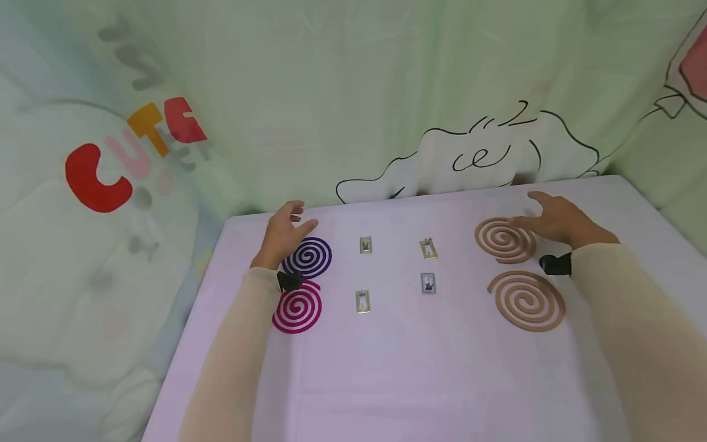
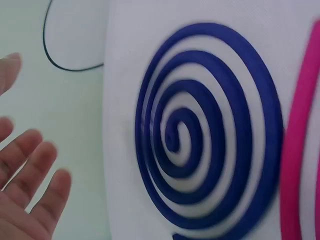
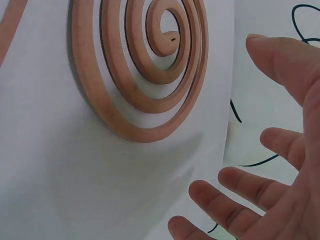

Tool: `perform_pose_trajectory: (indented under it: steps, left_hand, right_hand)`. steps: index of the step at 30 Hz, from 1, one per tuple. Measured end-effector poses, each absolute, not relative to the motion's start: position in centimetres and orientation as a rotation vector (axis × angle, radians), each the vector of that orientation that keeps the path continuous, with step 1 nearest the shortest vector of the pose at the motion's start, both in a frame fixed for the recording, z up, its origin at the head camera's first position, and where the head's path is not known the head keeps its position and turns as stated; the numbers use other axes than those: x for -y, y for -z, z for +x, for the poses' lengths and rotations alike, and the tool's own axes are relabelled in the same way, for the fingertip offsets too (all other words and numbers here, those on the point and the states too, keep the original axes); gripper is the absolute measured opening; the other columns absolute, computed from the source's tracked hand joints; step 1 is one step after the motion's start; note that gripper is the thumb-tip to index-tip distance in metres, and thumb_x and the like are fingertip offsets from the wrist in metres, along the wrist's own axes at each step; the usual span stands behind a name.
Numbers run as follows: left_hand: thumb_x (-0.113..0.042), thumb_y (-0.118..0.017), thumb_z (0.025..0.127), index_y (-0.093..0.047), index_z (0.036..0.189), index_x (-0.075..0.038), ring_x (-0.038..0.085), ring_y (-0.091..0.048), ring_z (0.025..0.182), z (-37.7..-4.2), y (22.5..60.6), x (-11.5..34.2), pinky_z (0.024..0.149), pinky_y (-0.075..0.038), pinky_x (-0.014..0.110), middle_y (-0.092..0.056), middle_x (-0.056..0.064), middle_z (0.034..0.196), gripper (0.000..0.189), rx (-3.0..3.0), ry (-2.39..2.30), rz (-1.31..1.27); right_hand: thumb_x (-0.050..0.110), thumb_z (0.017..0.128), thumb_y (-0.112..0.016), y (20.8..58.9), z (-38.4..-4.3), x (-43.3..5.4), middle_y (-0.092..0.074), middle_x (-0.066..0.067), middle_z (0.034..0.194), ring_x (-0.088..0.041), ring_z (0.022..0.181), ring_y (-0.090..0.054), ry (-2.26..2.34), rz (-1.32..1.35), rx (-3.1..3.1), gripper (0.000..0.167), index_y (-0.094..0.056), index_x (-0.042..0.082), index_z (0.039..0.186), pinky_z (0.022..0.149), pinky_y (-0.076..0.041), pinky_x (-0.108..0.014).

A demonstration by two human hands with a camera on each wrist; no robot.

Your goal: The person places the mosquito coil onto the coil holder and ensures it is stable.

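Observation:
A dark blue mosquito coil (image 2: 272,115) lies flat on the white-covered table, with a pink mosquito coil (image 2: 295,165) right beside it on the near side. My left hand (image 1: 283,236) hovers over the blue coil's far left part, fingers spread and holding nothing. On the right lie two brown mosquito coils, a far one (image 3: 87,75) and a near one (image 1: 562,307). Above the far one's right edge is my right hand (image 1: 560,220), its fingers apart and its palm bare. Between the pairs are several small metal coil stands, including a silver one (image 1: 424,283) and a gold-toned one (image 1: 358,302).
Two more metal stands, one at left (image 1: 366,246) and one at right (image 1: 423,248), lie in the farther row. Behind the table (image 1: 386,374) hangs a pale green printed cloth (image 1: 309,110). Dark wrist straps (image 1: 555,264) are on both sleeves.

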State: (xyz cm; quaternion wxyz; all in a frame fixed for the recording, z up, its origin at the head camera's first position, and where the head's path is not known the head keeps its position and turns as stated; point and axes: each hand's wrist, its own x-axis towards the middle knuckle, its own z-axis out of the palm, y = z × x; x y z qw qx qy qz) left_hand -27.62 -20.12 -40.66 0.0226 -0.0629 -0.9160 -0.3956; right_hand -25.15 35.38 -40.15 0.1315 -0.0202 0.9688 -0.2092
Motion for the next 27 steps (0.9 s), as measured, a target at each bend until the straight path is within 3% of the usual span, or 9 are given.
perform_pose_trajectory:
  steps: [9,16,20,27]
  left_hand:
    - [-0.025,-0.076,0.098,-0.058,0.140,-0.007,0.029,-0.060,0.125,-27.6,40.3,17.8,0.103,-0.054,0.045,-0.063,0.013,0.137,0.049,2.804,1.481,-0.260]
    - [-0.019,-0.077,0.097,-0.065,0.129,-0.006,0.026,-0.065,0.117,-27.7,39.6,14.7,0.096,-0.057,0.041,-0.066,0.014,0.132,0.037,2.791,1.557,-0.435]
    - [-0.017,-0.077,0.096,-0.066,0.128,-0.007,0.024,-0.065,0.115,-27.7,39.4,12.8,0.094,-0.057,0.039,-0.067,0.012,0.130,0.035,2.828,1.575,-0.513]
    - [-0.015,-0.077,0.096,-0.066,0.127,-0.005,0.024,-0.066,0.115,-27.9,40.1,9.5,0.095,-0.056,0.037,-0.067,0.018,0.131,0.034,2.908,1.547,-0.656]
  right_hand:
    - [0.053,0.101,-0.059,40.4,-25.2,-34.9,-0.036,-0.051,0.143,-0.066,0.132,-0.035,0.607,-0.057,-2.799,0.094,-0.022,-0.017,0.153,0.109,-0.032,-0.076]
    - [0.050,0.100,-0.061,40.4,-25.6,-34.5,-0.028,-0.047,0.150,-0.066,0.138,-0.025,0.612,-0.029,-2.772,0.091,-0.026,-0.017,0.150,0.113,-0.026,-0.076]
    - [0.050,0.099,-0.063,40.5,-25.6,-34.2,-0.031,-0.047,0.148,-0.065,0.137,-0.028,0.604,-0.045,-2.771,0.092,-0.028,-0.019,0.148,0.112,-0.029,-0.075]
    - [0.054,0.099,-0.063,40.7,-25.6,-34.3,-0.034,-0.048,0.145,-0.065,0.134,-0.033,0.564,-0.003,-2.772,0.091,-0.034,-0.019,0.145,0.110,-0.032,-0.075]
